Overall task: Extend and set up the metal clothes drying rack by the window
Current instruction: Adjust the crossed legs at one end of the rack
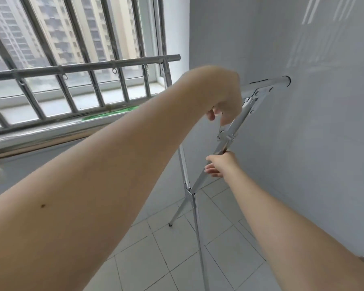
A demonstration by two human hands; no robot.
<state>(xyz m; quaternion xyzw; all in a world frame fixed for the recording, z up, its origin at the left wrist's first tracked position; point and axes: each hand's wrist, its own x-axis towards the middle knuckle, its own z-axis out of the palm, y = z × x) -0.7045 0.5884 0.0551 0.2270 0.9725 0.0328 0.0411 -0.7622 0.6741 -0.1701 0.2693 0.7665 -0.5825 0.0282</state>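
head view, 1 moment. landmark for all places: the side brace [227, 141] of the drying rack [189, 192], the slanted flat strut at the rack's wall end.

nearest: 2 bare forearms reach in toward the brace. the rack's thin legs cross at a riveted joint below the brace and splay onto the tiled floor [177, 248]; 1 black-tipped foot shows, the other leg runs out of frame at the bottom.

right hand [215, 164]: on the lower run of the brace, fingers curled round it from the near side, partly closed; full wrap not visible.

left hand [223, 97]: above the brace hinge, thumb and fingertips pinched on a small wire link or latch at the hinge. exact part too small to tell.

beyond the brace: near top rail [267, 84] ends in a black cap close to the white wall [303, 143]; contact cannot be told. farther, a second rail [93, 67] with small rings runs along the barred window [72, 38].

handling judgement: thin steel tube, likely light, stiff, smooth and slippery; hinges are pinch points. best held on straight strut runs, clear of rivets.

hidden: left arm covers the rack's middle; whether the brace is locked cannot be told.
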